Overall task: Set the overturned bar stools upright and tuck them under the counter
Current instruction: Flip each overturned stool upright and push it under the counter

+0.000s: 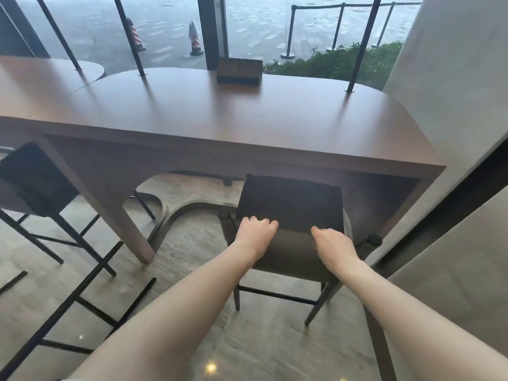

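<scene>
Stool (291, 207): upright, seat partly under counter (220, 127) front edge | Left hand (255, 232): fingers curled over stool's backrest top | Right hand (331, 242): fingers curled over same backrest | Second stool (35, 180): upright, far left at counter | Box (239, 70): on counter, by window.

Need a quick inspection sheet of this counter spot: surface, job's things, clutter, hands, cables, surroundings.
Surface: wooden counter, black poles rising through it.
Job's things: upright stool, seat partly under the counter edge; second stool upright at left; dark stool frame lies on the floor.
Clutter: dark box on the counter.
Hands: left hand and right hand grip the stool's backrest.
Cables: nothing seen.
Surroundings: window, traffic cones, hedge, wall at right.
</scene>
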`<state>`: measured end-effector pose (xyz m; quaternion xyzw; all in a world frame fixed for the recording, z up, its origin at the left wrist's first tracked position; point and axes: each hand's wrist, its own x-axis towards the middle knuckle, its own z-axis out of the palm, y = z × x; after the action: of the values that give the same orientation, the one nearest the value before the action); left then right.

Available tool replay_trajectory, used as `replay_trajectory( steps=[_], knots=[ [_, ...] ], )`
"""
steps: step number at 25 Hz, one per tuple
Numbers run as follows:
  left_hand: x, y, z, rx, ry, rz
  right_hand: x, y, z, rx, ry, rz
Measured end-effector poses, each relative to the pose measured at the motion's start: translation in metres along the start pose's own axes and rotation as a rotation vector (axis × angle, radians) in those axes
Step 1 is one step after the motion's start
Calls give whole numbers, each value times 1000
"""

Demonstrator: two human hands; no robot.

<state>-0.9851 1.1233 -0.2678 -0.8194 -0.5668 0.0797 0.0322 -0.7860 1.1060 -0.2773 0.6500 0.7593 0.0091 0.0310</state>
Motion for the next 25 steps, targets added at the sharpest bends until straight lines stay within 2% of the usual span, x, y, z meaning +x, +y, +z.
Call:
replay_trajectory(
  steps=[4, 13, 15, 18, 21, 25],
  knots=[
    [15, -8, 9, -91, -13, 20, 13, 9, 5, 6, -11, -60],
    [21, -9, 13, -202, -25, 27, 18, 6, 8, -26, -3, -13],
    [9, -10, 11, -298, -38, 55, 13, 5, 8, -18, -12, -6],
    [-25, -28, 5, -457, 71, 60, 5, -4, 4, 2, -101, 60],
    [-72, -56, 5, -485, 156, 10, -7, -35, -5, -7, -55, 110],
    [-144, -88, 15, -591, 139, -115, -33, -116, -21, 169, 53, -78]
  ],
)
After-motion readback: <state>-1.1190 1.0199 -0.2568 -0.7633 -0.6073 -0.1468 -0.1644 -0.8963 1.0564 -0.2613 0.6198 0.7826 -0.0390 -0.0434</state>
